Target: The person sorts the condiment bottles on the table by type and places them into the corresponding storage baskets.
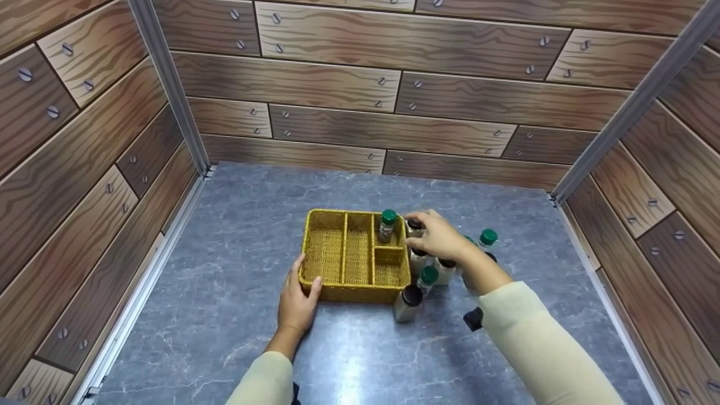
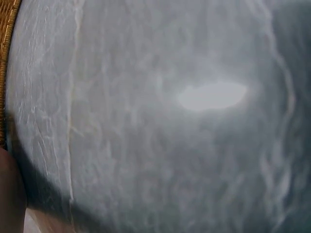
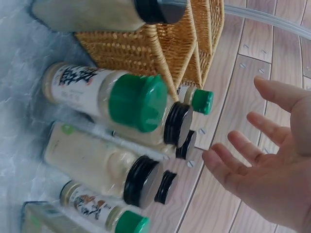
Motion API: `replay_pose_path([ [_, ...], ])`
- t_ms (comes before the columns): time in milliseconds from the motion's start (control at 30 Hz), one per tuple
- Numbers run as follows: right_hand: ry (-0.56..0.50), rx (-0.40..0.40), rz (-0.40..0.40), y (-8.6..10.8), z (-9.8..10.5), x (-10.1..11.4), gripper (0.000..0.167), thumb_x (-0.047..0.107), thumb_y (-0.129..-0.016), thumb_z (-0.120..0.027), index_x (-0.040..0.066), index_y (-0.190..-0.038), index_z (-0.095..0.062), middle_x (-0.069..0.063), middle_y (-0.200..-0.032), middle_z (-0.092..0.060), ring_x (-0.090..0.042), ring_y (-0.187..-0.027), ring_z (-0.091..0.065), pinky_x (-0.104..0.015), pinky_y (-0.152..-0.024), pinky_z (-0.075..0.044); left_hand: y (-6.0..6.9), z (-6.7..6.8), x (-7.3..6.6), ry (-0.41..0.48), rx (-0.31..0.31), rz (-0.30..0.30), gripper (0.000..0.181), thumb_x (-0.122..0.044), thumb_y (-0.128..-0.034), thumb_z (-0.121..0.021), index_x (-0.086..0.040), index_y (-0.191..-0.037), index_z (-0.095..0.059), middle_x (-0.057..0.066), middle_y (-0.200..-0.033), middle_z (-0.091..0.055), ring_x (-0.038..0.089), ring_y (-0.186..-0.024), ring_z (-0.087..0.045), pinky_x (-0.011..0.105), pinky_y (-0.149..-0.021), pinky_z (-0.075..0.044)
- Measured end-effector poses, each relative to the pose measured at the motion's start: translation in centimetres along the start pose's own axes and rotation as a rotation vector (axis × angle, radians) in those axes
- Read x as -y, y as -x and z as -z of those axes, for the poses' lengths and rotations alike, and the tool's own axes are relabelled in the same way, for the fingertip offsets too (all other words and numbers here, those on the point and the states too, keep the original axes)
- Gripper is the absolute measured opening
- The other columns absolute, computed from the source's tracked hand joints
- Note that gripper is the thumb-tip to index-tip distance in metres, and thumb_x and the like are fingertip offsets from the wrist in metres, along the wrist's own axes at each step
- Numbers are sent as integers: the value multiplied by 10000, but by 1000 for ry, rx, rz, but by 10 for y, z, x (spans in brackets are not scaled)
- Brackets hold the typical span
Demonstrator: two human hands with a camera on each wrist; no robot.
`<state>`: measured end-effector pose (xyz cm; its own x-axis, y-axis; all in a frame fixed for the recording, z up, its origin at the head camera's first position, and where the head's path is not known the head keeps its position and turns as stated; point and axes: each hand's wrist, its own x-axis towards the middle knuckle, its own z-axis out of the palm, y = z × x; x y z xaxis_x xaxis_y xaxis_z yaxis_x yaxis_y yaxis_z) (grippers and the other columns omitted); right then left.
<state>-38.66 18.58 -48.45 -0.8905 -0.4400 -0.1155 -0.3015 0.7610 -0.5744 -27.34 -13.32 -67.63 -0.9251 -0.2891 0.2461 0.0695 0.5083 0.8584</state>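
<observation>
My left hand (image 1: pixel 296 301) touches the front left corner of a woven basket (image 1: pixel 354 292), fingers along its left side and thumb at the front. In the left wrist view only a sliver of the hand (image 2: pixel 10 191) shows. My right hand (image 1: pixel 439 235) is above a black-capped bottle (image 1: pixel 415 225) beside the basket's right wall. The right wrist view shows this hand (image 3: pixel 272 170) with fingers spread, apart from the bottles and holding nothing. A green-capped seasoning bottle (image 1: pixel 387 228) stands in the basket's back right compartment.
Several bottles crowd the basket's right side, among them a green-capped one (image 1: pixel 427 278) and a black-capped one (image 1: pixel 407 306) at the front corner. Another green-capped bottle (image 1: pixel 487 237) stands farther right. Wood-patterned walls (image 1: pixel 337 79) enclose the grey marbled surface (image 1: pixel 225 253).
</observation>
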Motion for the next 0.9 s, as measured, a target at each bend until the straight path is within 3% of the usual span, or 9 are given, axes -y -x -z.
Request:
replay_pose_path([
  [233, -18, -36, -27, 29, -3, -23, 600, 253, -1046, -724, 104, -1592, -522, -221, -1443, -546, -403, -1275, -599, -596, -1050, -541, 1, 1, 1, -3, 6, 5, 688, -369, -1049, -686, -267, -1664, -395, 183, -1665, -505, 441, -1507, -521, 648, -1219, -444],
  [400, -76, -100, -51, 48, -5, -47, 535, 195, -1054, -712, 85, -1555, -562, -241, -1497, -552, -445, -1376, -568, -643, -1131, -508, 2, -1, -1, 5, 14, 9, 694, -376, -1049, -684, -276, -1666, -383, 195, -1672, -492, 452, -1505, -520, 659, -1214, -444],
  [633, -183, -173, -76, 61, -10, -68, 528, 174, -1042, -727, 57, -1534, -576, -271, -1541, -530, -496, -1481, -485, -686, -1232, -407, 1, 1, 0, 16, 2, 10, 698, -361, -1047, -697, -274, -1666, -386, 199, -1666, -500, 453, -1495, -530, 650, -1215, -445],
  [900, -212, -223, -106, 68, -23, -85, 564, 128, -1015, -755, 55, -1543, -569, -243, -1573, -505, -500, -1510, -459, -649, -1227, -439, 3, -1, -1, 15, -5, -5, 694, -338, -1046, -698, -244, -1662, -394, 202, -1654, -515, 453, -1484, -541, 639, -1217, -448],
])
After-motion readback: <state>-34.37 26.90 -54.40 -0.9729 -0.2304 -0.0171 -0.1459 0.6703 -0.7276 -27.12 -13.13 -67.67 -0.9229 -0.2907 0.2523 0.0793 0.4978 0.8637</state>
